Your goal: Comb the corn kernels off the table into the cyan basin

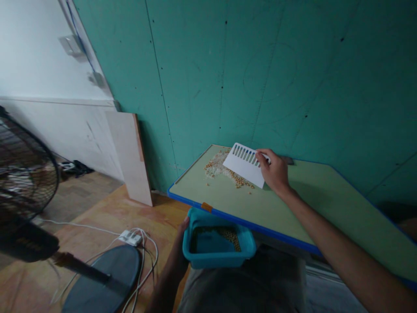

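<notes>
My right hand (pixel 274 170) grips a white slotted plastic scraper (pixel 243 167) by its right end, tilted over the table. Under and beside its lower edge lie yellow beans (pixel 239 179), which look like soybeans. A patch of whitish grains (pixel 216 164), perhaps rice, mixed with some beans spreads to the left. Below the table's front edge, my left hand (pixel 183 243) holds a blue plastic tub (pixel 221 260) by its left side. Beans (pixel 232 237) lie in the tub's right part. Most of the left fingers are hidden behind the tub.
The pale green table (pixel 286 213) has a blue edge and stands against a green wall (pixel 208 78). At left are a fan (pixel 26 174), its round base (pixel 104 278), a power strip (pixel 130 238) with loose cables, and a leaning board (pixel 130 161). My lap is beneath the tub.
</notes>
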The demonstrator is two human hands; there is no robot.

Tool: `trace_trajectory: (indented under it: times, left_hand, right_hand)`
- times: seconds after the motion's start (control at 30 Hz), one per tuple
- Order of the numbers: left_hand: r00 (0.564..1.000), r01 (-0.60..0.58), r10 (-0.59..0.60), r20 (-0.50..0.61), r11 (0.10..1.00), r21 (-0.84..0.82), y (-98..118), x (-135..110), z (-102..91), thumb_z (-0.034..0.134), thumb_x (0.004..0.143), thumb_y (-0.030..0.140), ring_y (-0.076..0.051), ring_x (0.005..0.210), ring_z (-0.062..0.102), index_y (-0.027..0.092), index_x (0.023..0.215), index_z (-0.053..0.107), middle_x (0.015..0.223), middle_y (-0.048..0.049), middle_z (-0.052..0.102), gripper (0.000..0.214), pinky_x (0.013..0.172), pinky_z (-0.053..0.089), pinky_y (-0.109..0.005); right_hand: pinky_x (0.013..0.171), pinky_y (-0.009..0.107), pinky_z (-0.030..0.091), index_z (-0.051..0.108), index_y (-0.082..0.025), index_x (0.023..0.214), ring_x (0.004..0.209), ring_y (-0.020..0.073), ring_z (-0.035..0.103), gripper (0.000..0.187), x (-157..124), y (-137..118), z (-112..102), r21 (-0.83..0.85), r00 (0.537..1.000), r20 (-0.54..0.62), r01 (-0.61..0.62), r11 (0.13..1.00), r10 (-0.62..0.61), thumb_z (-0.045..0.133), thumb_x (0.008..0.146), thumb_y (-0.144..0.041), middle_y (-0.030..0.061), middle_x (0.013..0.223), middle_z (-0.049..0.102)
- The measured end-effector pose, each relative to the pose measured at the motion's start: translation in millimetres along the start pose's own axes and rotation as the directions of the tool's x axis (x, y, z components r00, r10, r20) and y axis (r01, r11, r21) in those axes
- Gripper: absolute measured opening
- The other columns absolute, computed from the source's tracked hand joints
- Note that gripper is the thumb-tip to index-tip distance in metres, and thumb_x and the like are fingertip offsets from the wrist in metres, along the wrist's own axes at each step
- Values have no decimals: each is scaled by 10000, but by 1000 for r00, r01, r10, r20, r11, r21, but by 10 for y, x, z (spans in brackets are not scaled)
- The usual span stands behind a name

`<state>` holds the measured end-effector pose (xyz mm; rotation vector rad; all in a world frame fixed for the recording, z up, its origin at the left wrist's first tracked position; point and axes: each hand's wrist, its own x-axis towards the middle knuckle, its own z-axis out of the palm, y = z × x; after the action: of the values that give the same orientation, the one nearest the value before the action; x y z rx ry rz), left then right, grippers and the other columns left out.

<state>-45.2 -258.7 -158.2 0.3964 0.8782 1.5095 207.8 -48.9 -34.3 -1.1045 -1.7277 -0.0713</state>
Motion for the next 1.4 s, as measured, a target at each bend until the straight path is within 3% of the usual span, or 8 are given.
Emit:
trace_trajectory:
  times: [0.2, 0.43, 0.63, 0.87, 1.17, 1.23, 1.4]
  left_hand:
    - [999, -9, 10, -50, 1000, 12, -29, 30, -69, 634, 910, 475, -252, 1285, 625, 199, 1346, 637, 1233, -51, 773, 516, 1139, 431, -357]
    - [1000, 7, -7, -11, 1000, 10, -6, 29, -22, 650, 891, 498, -275, 1252, 648, 187, 1288, 684, 1188, -68, 790, 506, 1129, 443, -380]
    - [993, -76, 74, -89, 997, -10, 18, -34, 92, 666, 891, 437, -213, 1258, 643, 253, 1052, 793, 1018, 17, 829, 276, 1149, 399, -283]
    - [981, -124, 119, -155, 992, -20, 15, -121, 110, 691, 886, 348, -151, 1253, 640, 334, 913, 807, 923, 108, 826, 120, 1201, 289, -228]
    - [984, -52, 51, -168, 999, -1, 39, -51, 139, 662, 892, 436, -223, 1422, 489, 273, 986, 806, 1011, 29, 829, 237, 1274, 160, -348]
    - [988, -24, 24, -151, 1000, -2, 19, -35, 88, 645, 902, 444, -235, 1433, 473, 257, 1056, 798, 1079, 14, 820, 287, 1270, 186, -367]
    - [993, -83, 82, -88, 997, -3, -36, -28, 8, 691, 871, 439, -200, 1329, 588, 291, 1126, 783, 1083, 22, 822, 309, 1196, 335, -268]
  right_hand:
    - [623, 312, 449, 715, -216, 1114, 675, 212, 675, 408, -25, 3, 10, 5, 1000, -26, -13, 1000, 13, 471, 992, -519, 75, 836, 763]
    - [671, 306, 483, 718, -225, 1126, 719, 208, 697, 387, -57, -32, 47, 12, 996, -28, 91, 996, -90, 494, 999, -514, 64, 865, 773]
    - [715, 318, 518, 736, -228, 1085, 785, 207, 723, 317, -67, -72, 82, 56, 966, -39, 257, 965, -255, 527, 1003, -451, 68, 934, 783]
    - [685, 307, 538, 737, -253, 1095, 758, 188, 725, 265, -90, -69, 132, 122, 960, 3, 279, 952, -281, 557, 995, -420, 42, 939, 786]
    - [734, 300, 545, 732, -255, 1086, 830, 182, 733, 231, -89, -147, 95, 135, 941, -3, 337, 932, -340, 564, 999, -388, 31, 991, 784]
    - [756, 307, 543, 729, -248, 1072, 858, 189, 733, 229, -84, -149, 80, 104, 937, -18, 350, 931, -350, 559, 1002, -383, 37, 1000, 782]
    - [749, 314, 531, 713, -234, 1056, 845, 198, 736, 225, -71, -119, 61, 4, 943, -33, 332, 943, -332, 564, 999, -393, 46, 998, 782]
